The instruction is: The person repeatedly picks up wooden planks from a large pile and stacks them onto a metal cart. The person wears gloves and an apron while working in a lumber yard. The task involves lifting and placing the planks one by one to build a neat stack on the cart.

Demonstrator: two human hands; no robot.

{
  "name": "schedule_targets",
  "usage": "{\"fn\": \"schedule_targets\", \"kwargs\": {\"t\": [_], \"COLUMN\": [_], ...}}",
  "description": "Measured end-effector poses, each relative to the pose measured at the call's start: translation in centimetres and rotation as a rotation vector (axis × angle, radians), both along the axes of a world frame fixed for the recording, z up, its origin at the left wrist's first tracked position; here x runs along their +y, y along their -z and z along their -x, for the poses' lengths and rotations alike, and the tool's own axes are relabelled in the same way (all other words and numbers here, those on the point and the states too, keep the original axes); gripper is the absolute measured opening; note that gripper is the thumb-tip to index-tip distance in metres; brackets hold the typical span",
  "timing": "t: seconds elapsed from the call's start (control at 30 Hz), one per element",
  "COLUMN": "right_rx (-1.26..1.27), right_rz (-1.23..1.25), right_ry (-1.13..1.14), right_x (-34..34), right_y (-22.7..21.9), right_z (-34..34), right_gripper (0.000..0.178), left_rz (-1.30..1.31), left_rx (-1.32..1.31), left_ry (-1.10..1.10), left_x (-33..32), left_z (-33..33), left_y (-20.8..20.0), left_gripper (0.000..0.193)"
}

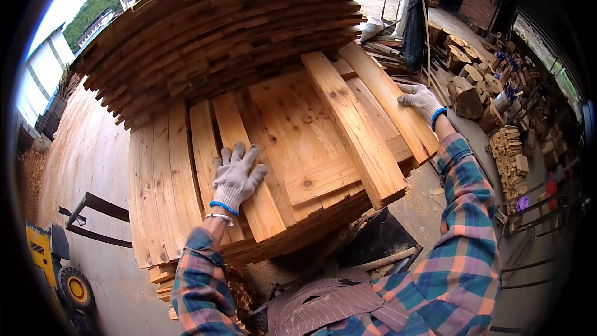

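My left hand (234,177), in a pale knit glove with a blue cuff, lies with fingers spread on a narrow wooden board (231,126). That board rests on a broad stack of planks. At the stack's right side, my right hand (423,101), gloved the same way, grips the outer edge of a long board (388,96); its underside fingers are hidden. Between the hands a thick knotty plank (351,127) lies lengthwise. Left of it are shorter, wider boards (298,130) set flat on the layer.
A tall pile of stacked boards (230,25) rises at the far side. Cut logs (466,96) and bundled wood pieces (510,155) lie to the right. A yellow wheeled machine (40,252) stands at lower left. Below the stack's near edge is a dark panel (379,239).
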State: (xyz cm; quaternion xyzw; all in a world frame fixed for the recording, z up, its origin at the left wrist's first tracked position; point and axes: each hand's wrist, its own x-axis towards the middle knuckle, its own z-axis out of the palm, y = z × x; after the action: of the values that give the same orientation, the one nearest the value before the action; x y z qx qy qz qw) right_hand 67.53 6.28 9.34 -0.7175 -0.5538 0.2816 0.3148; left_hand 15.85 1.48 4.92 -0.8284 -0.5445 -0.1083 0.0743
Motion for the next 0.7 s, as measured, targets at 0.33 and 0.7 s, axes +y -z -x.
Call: {"fn": "schedule_targets", "kwargs": {"t": [0.33,0.7], "right_rx": [-0.016,0.912], "right_rz": [0.237,0.071], "right_ry": [-0.119,-0.103], "right_x": [-1.1,-0.7], "right_y": [-3.2,4.2], "right_z": [14.1,13.8], "right_gripper": [0.074,0.035], "left_rz": [0.005,0.195], "left_rx": [-0.101,-0.216], "left_ry": [0.023,-0.209], "left_x": [-0.6,-0.3], "left_z": [-1.5,5.3], "left_y": [-0.5,0.8], "left_gripper": [0.059,0.06]}}
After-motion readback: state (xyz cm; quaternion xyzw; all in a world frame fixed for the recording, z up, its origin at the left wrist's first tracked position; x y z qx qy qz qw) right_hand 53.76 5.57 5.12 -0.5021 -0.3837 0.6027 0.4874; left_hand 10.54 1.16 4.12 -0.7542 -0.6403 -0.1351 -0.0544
